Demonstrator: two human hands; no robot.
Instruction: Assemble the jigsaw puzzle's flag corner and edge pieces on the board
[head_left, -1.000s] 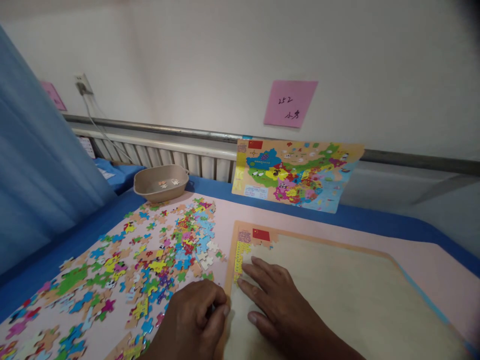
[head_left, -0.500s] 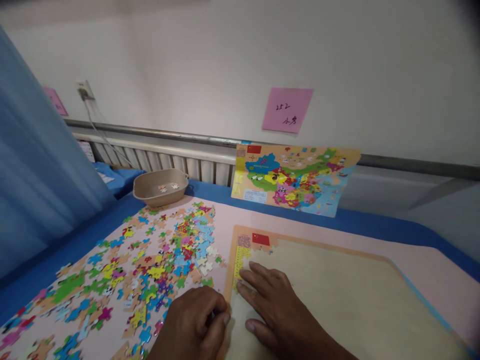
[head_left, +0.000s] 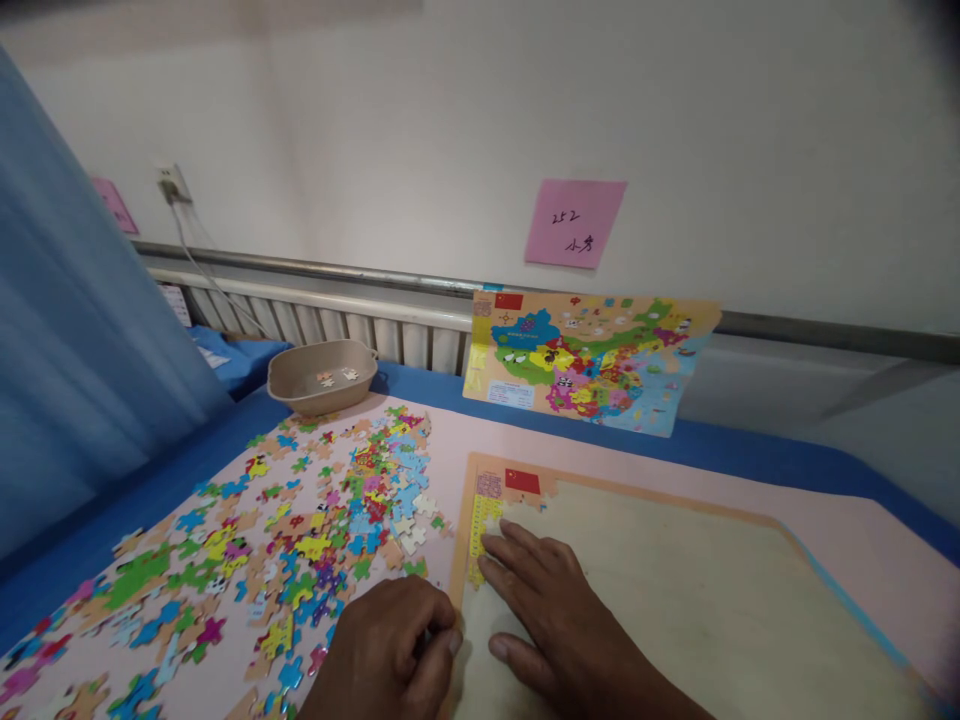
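My right hand [head_left: 555, 610] lies flat on the puzzle board [head_left: 675, 570], fingers stretched out, with the fingertips on the yellow edge pieces [head_left: 478, 530] fitted along the board's left side. My left hand [head_left: 390, 650] is curled at the board's left rim, thumb and fingers pinched together; what they hold is hidden. A red flag piece [head_left: 522, 481] sits fitted in the board's top left corner. Several loose coloured puzzle pieces [head_left: 300, 530] lie spread to the left of both hands.
A finished map picture [head_left: 589, 360] leans against the wall rail behind the board. A beige bowl [head_left: 322, 375] with a few pieces stands at the back left. A pink note [head_left: 574, 222] is stuck on the wall. Blue curtain [head_left: 75, 330] hangs at left.
The view has shifted slightly downward. Both hands stay nearly where they were, at the board's left side.
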